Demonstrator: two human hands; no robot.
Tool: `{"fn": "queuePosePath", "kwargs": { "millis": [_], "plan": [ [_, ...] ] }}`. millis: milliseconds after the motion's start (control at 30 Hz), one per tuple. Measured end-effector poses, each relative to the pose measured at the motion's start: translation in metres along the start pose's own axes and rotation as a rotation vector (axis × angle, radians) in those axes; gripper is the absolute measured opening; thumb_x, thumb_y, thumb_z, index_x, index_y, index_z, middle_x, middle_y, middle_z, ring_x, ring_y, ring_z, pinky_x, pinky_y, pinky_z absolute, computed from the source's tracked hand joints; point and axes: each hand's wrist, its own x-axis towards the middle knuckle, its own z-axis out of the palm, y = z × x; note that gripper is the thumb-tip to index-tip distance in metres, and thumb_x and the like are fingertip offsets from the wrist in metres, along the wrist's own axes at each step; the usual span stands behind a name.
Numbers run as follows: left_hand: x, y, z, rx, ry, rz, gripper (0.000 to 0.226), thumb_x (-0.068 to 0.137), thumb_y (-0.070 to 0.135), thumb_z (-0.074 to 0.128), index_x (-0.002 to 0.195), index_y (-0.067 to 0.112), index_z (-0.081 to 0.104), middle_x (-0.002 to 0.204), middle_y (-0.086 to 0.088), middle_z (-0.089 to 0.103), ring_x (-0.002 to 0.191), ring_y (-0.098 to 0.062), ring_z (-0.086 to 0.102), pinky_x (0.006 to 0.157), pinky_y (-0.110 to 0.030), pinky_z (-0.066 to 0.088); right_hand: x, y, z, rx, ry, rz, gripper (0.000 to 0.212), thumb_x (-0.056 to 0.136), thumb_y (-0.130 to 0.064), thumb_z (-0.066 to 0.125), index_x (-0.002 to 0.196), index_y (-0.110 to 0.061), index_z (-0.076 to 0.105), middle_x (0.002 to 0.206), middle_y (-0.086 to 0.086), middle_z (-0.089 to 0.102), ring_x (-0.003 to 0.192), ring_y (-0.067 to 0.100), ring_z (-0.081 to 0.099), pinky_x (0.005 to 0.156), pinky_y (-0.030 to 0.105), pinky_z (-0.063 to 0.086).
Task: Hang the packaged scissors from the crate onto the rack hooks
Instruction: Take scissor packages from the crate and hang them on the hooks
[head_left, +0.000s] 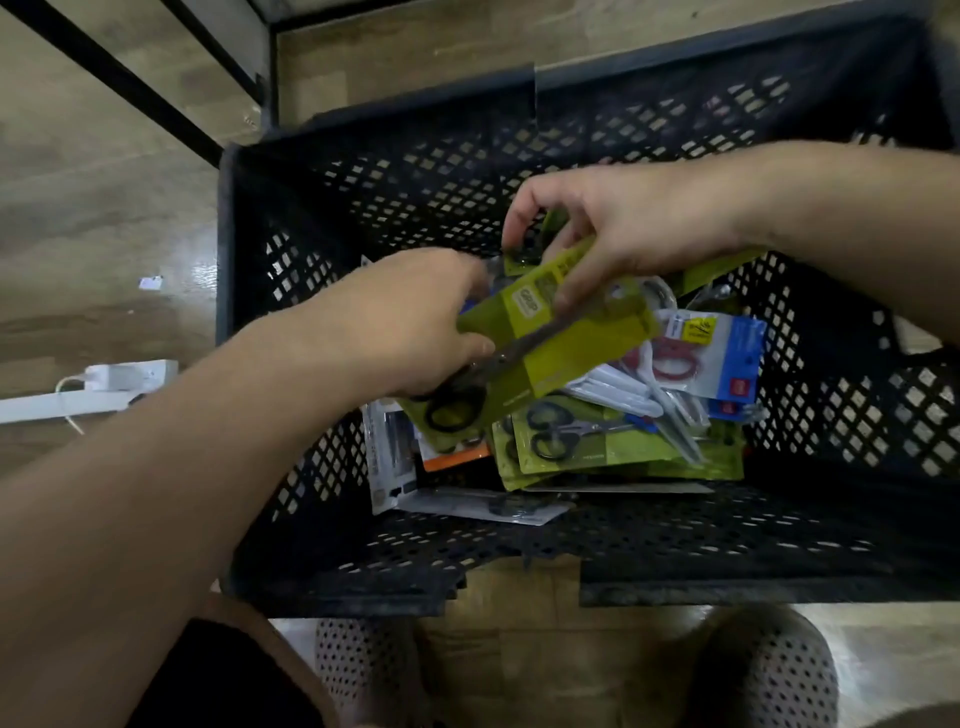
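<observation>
Right there, gripping the green scissors pack (561, 332) at its handle end with the left hand (415, 322), pinching its upper edge with the right hand (613, 228), holding it just above the pile of packs (623, 441) inside the black crate (467, 156).

Dim, flat indoor light, faint sheen on the floor (104, 218). Heavy shadow inside the crate (363, 171). Motion-blurred left hand (415, 322), right hand (613, 234) and green scissors pack (571, 338). Bowed edges.
</observation>
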Motion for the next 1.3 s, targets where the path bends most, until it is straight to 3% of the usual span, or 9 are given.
{"fn": "queuePosePath", "kwargs": {
  "millis": [133,233,367,567,667,800,933,1100,1300],
  "plan": [
    [0.002,0.002,0.009,0.006,-0.066,0.015,0.016,0.096,0.044,0.065,0.095,0.028,0.067,0.089,0.009,0.056,0.084,-0.015,0.058,0.069,-0.034,0.046,0.006,0.009,0.002,0.152,0.097,-0.007,0.044,0.079,-0.006,0.082,0.115,-0.022,0.064,0.091,-0.003,0.073,0.075,0.007,0.072,0.062,0.023,0.06],
    [-0.002,0.004,0.006,0.299,-0.015,-0.024,0.031,0.095,0.035,0.059,0.072,0.025,0.042,0.088,0.005,0.049,0.084,-0.02,0.052,0.066,-0.037,0.045,0.001,0.026,0.018,-0.021,-0.074,0.076,0.049,0.08,-0.016,0.085,0.118,-0.03,0.058,0.086,-0.016,0.072,0.07,0.0,0.068,0.061,0.025,0.056],
    [-0.008,0.003,0.004,0.44,-0.078,-0.131,0.008,0.096,0.029,0.055,0.089,0.024,0.054,0.084,0.005,0.053,0.079,-0.018,0.056,0.061,-0.033,0.04,-0.009,0.059,0.074,-0.592,-0.308,0.239,0.089,0.085,-0.043,0.081,0.155,-0.027,0.028,0.124,0.001,0.068,0.099,0.018,0.065,0.078,0.031,0.048],
    [-0.017,-0.003,0.0,0.489,-0.131,-0.22,0.015,0.098,0.039,0.051,0.104,0.026,0.056,0.086,0.007,0.054,0.088,-0.021,0.061,0.066,-0.034,0.041,-0.002,0.066,0.136,-1.076,-0.467,-0.127,0.077,0.1,-0.029,0.052,0.159,-0.05,0.008,0.123,0.01,0.064,0.097,0.033,0.063,0.077,0.039,0.054],
    [-0.018,-0.008,0.002,0.426,-0.09,-0.227,0.004,0.097,0.031,0.052,0.099,0.028,0.055,0.086,0.007,0.058,0.084,-0.019,0.063,0.059,-0.032,0.039,-0.003,0.056,0.136,-1.143,-0.434,-0.181,0.058,0.102,-0.038,0.051,0.155,-0.034,0.028,0.117,0.012,0.065,0.102,0.034,0.064,0.079,0.04,0.052],
    [-0.017,-0.011,-0.004,0.257,-0.048,-0.251,0.012,0.1,0.034,0.051,0.089,0.028,0.048,0.088,0.007,0.054,0.09,-0.024,0.059,0.07,-0.036,0.044,0.0,0.041,0.12,-1.249,-0.215,-0.219,0.039,0.104,-0.04,0.047,0.137,-0.021,0.041,0.108,0.01,0.067,0.091,0.033,0.068,0.06,0.036,0.041],
    [-0.017,-0.01,-0.015,0.042,0.076,-0.266,0.017,0.101,0.038,0.054,0.087,0.029,0.052,0.094,0.004,0.062,0.09,-0.026,0.059,0.083,-0.044,0.053,0.01,0.046,0.088,-1.265,0.023,0.018,0.043,0.102,-0.026,0.05,0.142,-0.021,0.036,0.091,0.003,0.059,0.067,0.028,0.05,0.052,0.032,0.039],
    [-0.018,-0.005,-0.016,-0.043,0.114,-0.223,0.018,0.103,0.035,0.053,0.087,0.028,0.053,0.085,0.005,0.06,0.079,-0.019,0.056,0.077,-0.042,0.051,0.012,0.073,0.096,-1.159,-0.249,-0.052,0.066,0.105,-0.046,0.039,0.159,-0.044,0.001,0.121,0.007,0.064,0.086,0.028,0.063,0.072,0.039,0.053],
    [-0.024,-0.006,-0.016,-0.029,0.084,-0.203,0.021,0.103,0.035,0.054,0.083,0.029,0.05,0.084,0.006,0.061,0.079,-0.018,0.058,0.079,-0.044,0.053,0.019,0.075,0.112,-1.291,-0.268,-0.144,0.056,0.103,-0.032,0.05,0.155,-0.036,0.029,0.124,0.008,0.06,0.105,0.031,0.063,0.071,0.038,0.048]
  ]
}}
